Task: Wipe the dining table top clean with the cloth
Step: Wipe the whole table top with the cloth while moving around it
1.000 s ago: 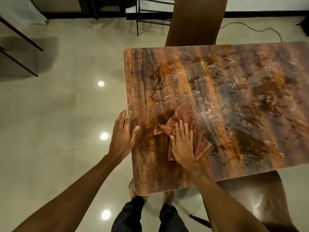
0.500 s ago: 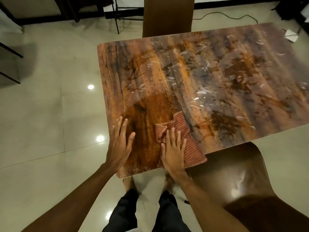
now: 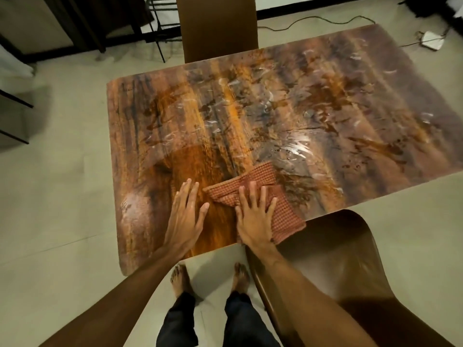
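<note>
Both hands lie flat on the table [image 3: 250,116], fingers spread. The right hand [image 3: 253,216] presses the checked cloth [image 3: 283,214] at the near edge; the left hand [image 3: 185,216] rests on bare wood just beside it. No writing is readable anywhere.

- brown chair [image 3: 333,266] at the near right, glossy moulded seat, tucked up against the near edge of the wood top
- second chair [image 3: 218,26] on the far side, only its tall brown back showing
- floor [image 3: 57,196] is pale glossy tile, a couple of faint grout lines running across it
- black cable [image 3: 323,20] snaking over the tiles at the back, near the dark skirting
- small white box [image 3: 431,40] on the floor at the far right, a wire going into it, can't tell what it is
- thin black metal frame [image 3: 160,28] at the back left, just its legs in view
- white fabric [image 3: 15,63] at the left edge
</note>
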The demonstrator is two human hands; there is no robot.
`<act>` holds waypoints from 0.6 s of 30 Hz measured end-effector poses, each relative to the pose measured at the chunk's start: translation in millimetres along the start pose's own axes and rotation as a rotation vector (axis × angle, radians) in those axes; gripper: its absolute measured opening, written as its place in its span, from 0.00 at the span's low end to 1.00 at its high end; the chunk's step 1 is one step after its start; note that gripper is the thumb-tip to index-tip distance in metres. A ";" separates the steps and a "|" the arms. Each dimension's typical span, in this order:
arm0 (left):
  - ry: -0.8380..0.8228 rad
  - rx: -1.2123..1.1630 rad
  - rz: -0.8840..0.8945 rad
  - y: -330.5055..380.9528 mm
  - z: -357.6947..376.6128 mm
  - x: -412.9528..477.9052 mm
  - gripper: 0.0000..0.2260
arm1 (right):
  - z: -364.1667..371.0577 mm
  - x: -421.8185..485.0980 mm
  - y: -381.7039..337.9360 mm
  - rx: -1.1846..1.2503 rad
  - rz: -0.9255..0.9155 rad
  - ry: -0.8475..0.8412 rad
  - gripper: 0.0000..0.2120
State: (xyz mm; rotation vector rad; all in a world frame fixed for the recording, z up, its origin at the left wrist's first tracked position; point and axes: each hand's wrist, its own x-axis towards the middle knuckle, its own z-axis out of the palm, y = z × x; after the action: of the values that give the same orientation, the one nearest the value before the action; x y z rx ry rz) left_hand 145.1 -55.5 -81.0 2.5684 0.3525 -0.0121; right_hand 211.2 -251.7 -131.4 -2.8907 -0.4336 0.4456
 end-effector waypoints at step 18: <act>0.065 0.041 -0.131 -17.9 -8.6 42.8 0.28 | -7.3 68.1 -46.7 -0.095 -0.444 -0.072 0.29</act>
State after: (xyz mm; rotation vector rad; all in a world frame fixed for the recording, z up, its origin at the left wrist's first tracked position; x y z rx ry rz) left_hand 181.4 -25.8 -86.2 2.5861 0.5504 0.0170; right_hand 263.8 -187.5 -132.1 -2.7493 -1.1029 0.4613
